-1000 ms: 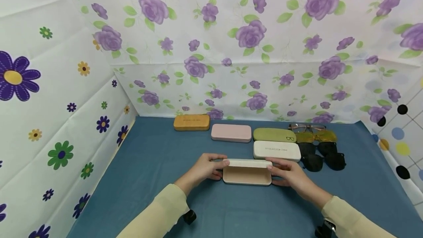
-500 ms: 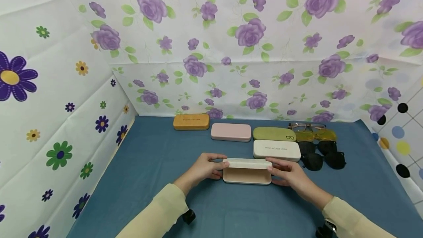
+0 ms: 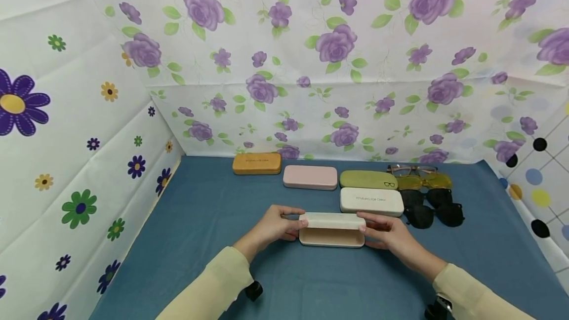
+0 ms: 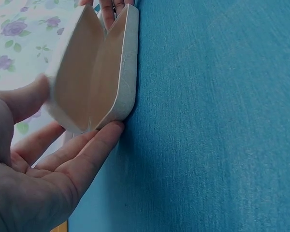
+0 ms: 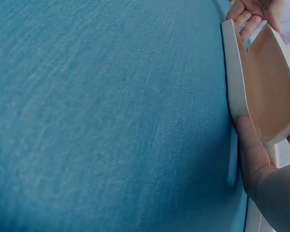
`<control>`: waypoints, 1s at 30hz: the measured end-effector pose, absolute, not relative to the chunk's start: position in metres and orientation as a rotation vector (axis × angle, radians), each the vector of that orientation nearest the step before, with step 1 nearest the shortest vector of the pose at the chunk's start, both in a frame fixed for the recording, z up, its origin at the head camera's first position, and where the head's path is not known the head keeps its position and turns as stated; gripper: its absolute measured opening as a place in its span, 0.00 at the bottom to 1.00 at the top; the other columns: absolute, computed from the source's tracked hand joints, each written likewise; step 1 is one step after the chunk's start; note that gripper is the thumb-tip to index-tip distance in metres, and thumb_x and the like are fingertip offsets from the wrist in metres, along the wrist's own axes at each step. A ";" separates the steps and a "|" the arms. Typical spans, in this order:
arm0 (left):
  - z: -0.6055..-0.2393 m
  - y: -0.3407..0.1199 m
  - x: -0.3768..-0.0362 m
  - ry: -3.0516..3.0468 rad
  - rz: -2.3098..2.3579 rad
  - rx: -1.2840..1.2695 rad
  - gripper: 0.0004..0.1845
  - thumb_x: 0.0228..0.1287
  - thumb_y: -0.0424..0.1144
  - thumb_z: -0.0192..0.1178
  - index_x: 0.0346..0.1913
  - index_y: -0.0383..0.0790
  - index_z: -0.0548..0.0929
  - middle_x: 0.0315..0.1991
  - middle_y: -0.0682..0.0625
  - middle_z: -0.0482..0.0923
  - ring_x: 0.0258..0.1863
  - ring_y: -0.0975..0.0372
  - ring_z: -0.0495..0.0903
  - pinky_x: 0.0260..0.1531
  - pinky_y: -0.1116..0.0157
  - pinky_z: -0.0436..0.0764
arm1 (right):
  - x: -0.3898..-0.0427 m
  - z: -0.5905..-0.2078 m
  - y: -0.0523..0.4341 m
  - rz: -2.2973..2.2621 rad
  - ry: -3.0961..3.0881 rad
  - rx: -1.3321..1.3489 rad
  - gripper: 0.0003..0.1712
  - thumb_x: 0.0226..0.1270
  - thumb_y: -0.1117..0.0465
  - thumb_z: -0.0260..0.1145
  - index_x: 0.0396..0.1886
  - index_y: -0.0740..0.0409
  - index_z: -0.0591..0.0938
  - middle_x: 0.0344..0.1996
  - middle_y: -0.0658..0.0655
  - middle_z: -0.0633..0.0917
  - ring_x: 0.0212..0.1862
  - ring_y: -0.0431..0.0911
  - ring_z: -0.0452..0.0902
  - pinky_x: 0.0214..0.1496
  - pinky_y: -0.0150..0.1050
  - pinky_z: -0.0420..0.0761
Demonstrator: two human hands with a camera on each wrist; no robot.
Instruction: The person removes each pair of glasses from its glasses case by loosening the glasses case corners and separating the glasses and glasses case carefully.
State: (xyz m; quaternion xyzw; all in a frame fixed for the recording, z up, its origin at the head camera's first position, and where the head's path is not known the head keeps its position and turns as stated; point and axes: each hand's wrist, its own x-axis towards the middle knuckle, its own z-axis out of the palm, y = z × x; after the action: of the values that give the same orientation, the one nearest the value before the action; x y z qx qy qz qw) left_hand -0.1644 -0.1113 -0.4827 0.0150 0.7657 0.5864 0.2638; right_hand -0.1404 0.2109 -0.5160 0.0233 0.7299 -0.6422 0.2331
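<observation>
A white glasses case [image 3: 332,220] with a tan lining sits part open on the blue cloth, its opening facing me. At its left end my left hand [image 3: 277,226] pinches the lid between thumb and fingers. My right hand [image 3: 384,231] grips the lid's right end in the same way. Seen from the left wrist, the tan lining [image 4: 94,63] shows nothing inside, and a lower finger [image 4: 104,140] touches the base. From the right wrist, a finger [image 5: 249,140] lies against the end of the base.
Behind the hands lie an orange case [image 3: 257,164], a pink case [image 3: 310,178], a green case [image 3: 369,180] and another white case [image 3: 371,201]. To their right are clear-lensed glasses [image 3: 412,170], yellow-lensed glasses [image 3: 424,181] and two dark sunglasses [image 3: 434,215]. Flowered sheets hang behind and at the left.
The lid of the white glasses case has tipped a little further down toward its base, narrowing the opening. Both hands keep their places at its ends.
</observation>
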 end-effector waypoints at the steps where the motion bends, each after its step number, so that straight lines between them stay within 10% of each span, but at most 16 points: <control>1: -0.484 -0.112 -0.164 2.080 1.581 0.053 0.28 0.51 0.49 0.70 0.56 0.46 0.79 0.44 0.47 0.84 0.40 0.54 0.85 0.39 0.55 0.83 | -0.140 -0.517 0.212 -1.755 2.016 0.048 0.36 0.55 0.48 0.70 0.65 0.46 0.71 0.63 0.61 0.72 0.60 0.52 0.73 0.51 0.46 0.81; 9: -0.495 -0.112 -0.163 2.233 1.526 0.153 0.20 0.49 0.31 0.71 0.48 0.45 0.84 0.39 0.44 0.85 0.36 0.61 0.85 0.33 0.63 0.84 | -0.134 -0.526 0.215 -1.726 2.141 -0.108 0.34 0.47 0.56 0.76 0.58 0.53 0.78 0.59 0.59 0.77 0.54 0.50 0.78 0.46 0.36 0.82; 30: -0.498 -0.111 -0.161 2.264 1.513 0.163 0.37 0.33 0.34 0.79 0.55 0.40 0.78 0.42 0.46 0.85 0.37 0.62 0.85 0.33 0.63 0.83 | -0.137 -0.527 0.211 -1.709 2.250 -0.094 0.52 0.31 0.61 0.82 0.64 0.57 0.70 0.61 0.61 0.74 0.53 0.53 0.78 0.45 0.35 0.83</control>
State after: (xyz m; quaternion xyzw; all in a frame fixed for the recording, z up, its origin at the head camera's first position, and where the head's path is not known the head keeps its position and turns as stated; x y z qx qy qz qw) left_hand -0.1612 -0.1112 -0.4976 0.0585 0.8123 0.5427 0.2056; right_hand -0.1371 0.2108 -0.5275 -0.0328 0.7860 -0.5972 0.1567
